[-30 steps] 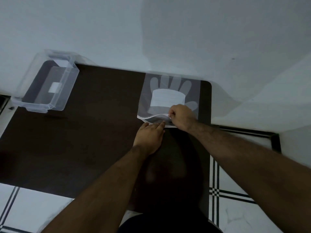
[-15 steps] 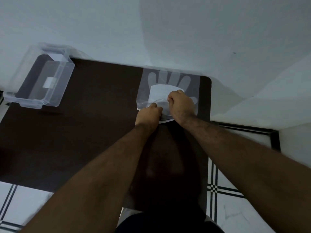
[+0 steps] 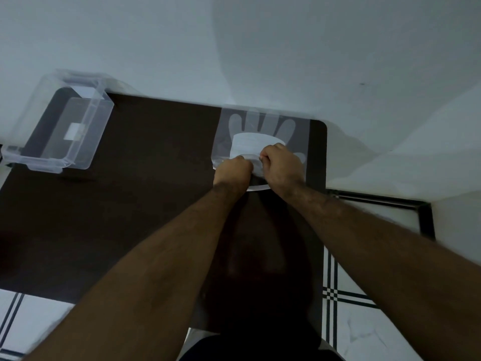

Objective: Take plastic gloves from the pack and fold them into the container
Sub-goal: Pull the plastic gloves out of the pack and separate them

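A flat clear pack of plastic gloves [image 3: 263, 131], printed with a hand shape and a white label, lies at the far right of the dark table [image 3: 145, 178], against the wall. My right hand [image 3: 282, 166] pinches the upper flap at the pack's near opening. My left hand [image 3: 233, 173] is curled with its fingers pushed into that opening; what they hold inside is hidden. An empty clear plastic container [image 3: 58, 126] stands at the table's far left corner, well away from both hands.
A white wall [image 3: 234, 48] runs along the table's far edge. White floor tiles with black stripes [image 3: 348, 295] show to the right and at the lower left. The table's right edge [image 3: 321, 157] is close to the pack.
My left hand has moved from flat in front of the pack to curled inside its opening. My right hand has lifted the flap a little farther up the pack.
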`<state>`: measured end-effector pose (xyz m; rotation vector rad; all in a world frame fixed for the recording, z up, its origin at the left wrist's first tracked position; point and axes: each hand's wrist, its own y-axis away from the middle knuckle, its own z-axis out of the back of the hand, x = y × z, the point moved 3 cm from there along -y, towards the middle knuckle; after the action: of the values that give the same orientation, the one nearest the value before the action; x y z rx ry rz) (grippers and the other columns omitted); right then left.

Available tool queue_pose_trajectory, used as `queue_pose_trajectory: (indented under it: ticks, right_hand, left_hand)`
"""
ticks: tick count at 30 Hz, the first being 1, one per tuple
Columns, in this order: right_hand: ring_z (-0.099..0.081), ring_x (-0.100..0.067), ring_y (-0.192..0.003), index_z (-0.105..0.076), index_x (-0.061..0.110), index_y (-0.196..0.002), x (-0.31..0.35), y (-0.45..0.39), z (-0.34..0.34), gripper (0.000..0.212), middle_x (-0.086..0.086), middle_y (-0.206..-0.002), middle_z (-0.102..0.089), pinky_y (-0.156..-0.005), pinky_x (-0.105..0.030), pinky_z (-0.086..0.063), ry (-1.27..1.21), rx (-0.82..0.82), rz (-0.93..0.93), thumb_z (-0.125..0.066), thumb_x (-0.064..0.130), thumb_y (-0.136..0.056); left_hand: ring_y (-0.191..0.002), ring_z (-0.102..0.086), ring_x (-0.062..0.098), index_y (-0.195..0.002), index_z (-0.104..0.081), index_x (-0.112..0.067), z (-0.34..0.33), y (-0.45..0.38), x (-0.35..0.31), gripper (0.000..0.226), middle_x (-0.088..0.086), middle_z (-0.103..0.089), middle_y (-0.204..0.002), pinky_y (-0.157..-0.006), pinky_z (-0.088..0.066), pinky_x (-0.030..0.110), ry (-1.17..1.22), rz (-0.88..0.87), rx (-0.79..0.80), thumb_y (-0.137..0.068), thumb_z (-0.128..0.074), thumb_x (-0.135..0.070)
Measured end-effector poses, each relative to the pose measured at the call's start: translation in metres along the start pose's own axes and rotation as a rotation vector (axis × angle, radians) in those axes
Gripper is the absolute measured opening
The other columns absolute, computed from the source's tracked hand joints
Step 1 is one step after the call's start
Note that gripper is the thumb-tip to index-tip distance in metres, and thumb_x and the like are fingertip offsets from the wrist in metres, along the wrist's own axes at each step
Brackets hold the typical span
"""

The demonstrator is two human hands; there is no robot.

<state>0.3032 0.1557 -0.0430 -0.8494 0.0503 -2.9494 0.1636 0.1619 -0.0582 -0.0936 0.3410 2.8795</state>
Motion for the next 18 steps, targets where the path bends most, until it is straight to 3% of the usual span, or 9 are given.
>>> queue_pose_trajectory:
  ticks: [8, 10, 12, 14, 16, 18]
  right_hand:
    - [-0.061, -0.016, -0.087, -0.068, 0.016, -0.098, -0.004, -0.004, -0.001, 0.017, -0.001, -0.099, -0.067, -0.080, -0.039, -0.059, -0.025, 0.031, 0.051, -0.059, 0.029, -0.105]
    - [-0.062, -0.016, -0.089, -0.071, 0.016, -0.098, -0.006, -0.007, 0.000, 0.030, -0.002, -0.098, -0.068, -0.079, -0.038, -0.058, -0.054, 0.011, 0.058, -0.055, 0.040, -0.106]
    - [-0.064, -0.020, -0.101, -0.074, 0.015, -0.109, -0.008, -0.016, 0.000, 0.046, -0.005, -0.109, -0.071, -0.089, -0.041, -0.056, -0.056, -0.005, 0.016, -0.044, 0.050, -0.108]
    - [-0.058, -0.029, -0.128, -0.068, 0.021, -0.132, -0.010, -0.029, -0.006, 0.061, -0.010, -0.139, -0.065, -0.108, -0.049, -0.049, -0.029, 0.121, -0.061, -0.029, 0.060, -0.107]
    - [-0.034, -0.039, -0.154, -0.053, 0.032, -0.151, -0.010, -0.037, -0.016, 0.062, -0.011, -0.167, -0.040, -0.124, -0.060, -0.031, 0.082, 0.375, -0.098, -0.020, 0.062, -0.108]
    - [-0.015, -0.044, -0.161, -0.037, 0.037, -0.160, -0.010, -0.039, -0.021, 0.055, -0.013, -0.176, -0.018, -0.126, -0.068, -0.019, 0.281, 0.573, -0.023, -0.022, 0.057, -0.110]
  left_hand:
    - [-0.097, -0.073, 0.027, -0.112, -0.074, -0.018, 0.000, 0.000, 0.000, 0.018, 0.008, -0.071, -0.115, -0.073, -0.054, 0.038, -0.017, -0.028, -0.004, -0.106, -0.057, -0.015]
    - [-0.097, -0.073, 0.026, -0.113, -0.072, -0.019, 0.000, 0.002, 0.000, 0.015, 0.007, -0.071, -0.114, -0.075, -0.056, 0.038, -0.014, -0.035, -0.020, -0.105, -0.060, -0.016]
    - [-0.098, -0.073, 0.027, -0.112, -0.073, -0.019, 0.001, 0.004, 0.000, 0.013, 0.007, -0.072, -0.113, -0.077, -0.057, 0.040, -0.010, -0.057, -0.040, -0.104, -0.062, -0.017]
    - [-0.098, -0.072, 0.027, -0.111, -0.072, -0.019, 0.002, 0.006, 0.000, 0.011, 0.006, -0.072, -0.113, -0.074, -0.054, 0.039, -0.011, -0.088, -0.053, -0.103, -0.063, -0.018]
    - [-0.099, -0.072, 0.026, -0.114, -0.071, -0.019, 0.002, 0.008, 0.000, 0.013, 0.005, -0.072, -0.116, -0.071, -0.047, 0.036, -0.010, -0.117, -0.059, -0.103, -0.064, -0.019]
    - [-0.101, -0.072, 0.026, -0.120, -0.070, -0.020, 0.002, 0.013, 0.000, 0.018, 0.004, -0.071, -0.120, -0.071, -0.049, 0.036, -0.016, -0.141, -0.049, -0.103, -0.064, -0.021]
